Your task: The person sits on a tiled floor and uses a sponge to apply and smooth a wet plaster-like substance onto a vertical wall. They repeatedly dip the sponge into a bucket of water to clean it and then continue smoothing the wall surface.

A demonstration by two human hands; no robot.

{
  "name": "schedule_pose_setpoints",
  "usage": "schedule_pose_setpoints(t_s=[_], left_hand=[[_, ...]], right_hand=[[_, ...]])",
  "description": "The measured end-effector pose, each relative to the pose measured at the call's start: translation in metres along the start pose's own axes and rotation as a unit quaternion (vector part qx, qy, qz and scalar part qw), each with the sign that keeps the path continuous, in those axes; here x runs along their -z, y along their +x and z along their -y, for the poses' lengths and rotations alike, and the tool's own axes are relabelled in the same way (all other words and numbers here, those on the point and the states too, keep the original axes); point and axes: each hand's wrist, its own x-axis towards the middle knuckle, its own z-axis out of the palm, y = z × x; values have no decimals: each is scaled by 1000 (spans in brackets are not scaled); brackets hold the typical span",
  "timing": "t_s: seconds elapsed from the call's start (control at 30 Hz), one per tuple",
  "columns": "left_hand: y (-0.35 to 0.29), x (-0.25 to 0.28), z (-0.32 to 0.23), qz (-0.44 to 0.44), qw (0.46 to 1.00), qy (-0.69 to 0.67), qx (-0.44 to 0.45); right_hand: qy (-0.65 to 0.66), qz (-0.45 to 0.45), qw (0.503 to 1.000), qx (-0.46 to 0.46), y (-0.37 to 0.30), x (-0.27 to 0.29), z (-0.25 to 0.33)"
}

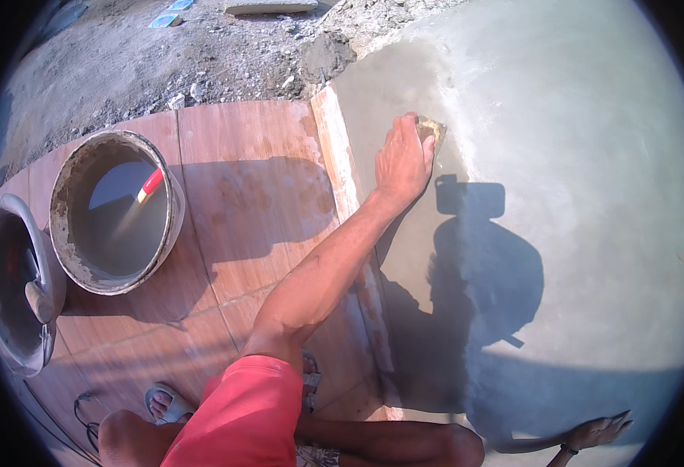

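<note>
My left hand (pixel 404 159), at the end of the bare arm with the red sleeve, is closed around a small tan, cement-stained block (pixel 433 128). Most of the block is hidden under the fingers, so whether it is a sponge or a float cannot be told. It lies against a damp, darker grey band of the plastered wall (pixel 591 156). Low on the right, in shade, my right hand (pixel 600 430) has a dark band at its wrist. Its fingers are stretched out against the plaster, holding nothing.
A cement-crusted bucket (pixel 175 226) of cloudy water holds a red-and-white-handled brush (pixel 150 185). Left of it stands a grey rubber tub (pixel 15 206) with a wooden-handled tool (pixel 38 302). Brown tiles (pixel 241 128) meet the wall along a pale edge strip (pixel 333 144). Rubble (pixel 225 62) lies beyond.
</note>
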Motion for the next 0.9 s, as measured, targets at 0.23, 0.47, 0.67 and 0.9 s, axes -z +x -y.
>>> schedule_pose_setpoints(t_s=[0.23, 0.47, 0.67, 0.9], left_hand=[[8, 2, 7, -33, 997, -9, 67], [50, 23, 9, 5, 995, 14, 102], [-3, -4, -15, -2, 1000, -13, 22], [70, 19, 30, -35, 978, 1, 204]], right_hand=[[4, -1, 1000, -9, 4, 4, 9], [15, -3, 1000, -11, 1, -3, 9], [-16, -14, 1000, -3, 5, 7, 10], [22, -14, 999, -24, 3, -2, 11]])
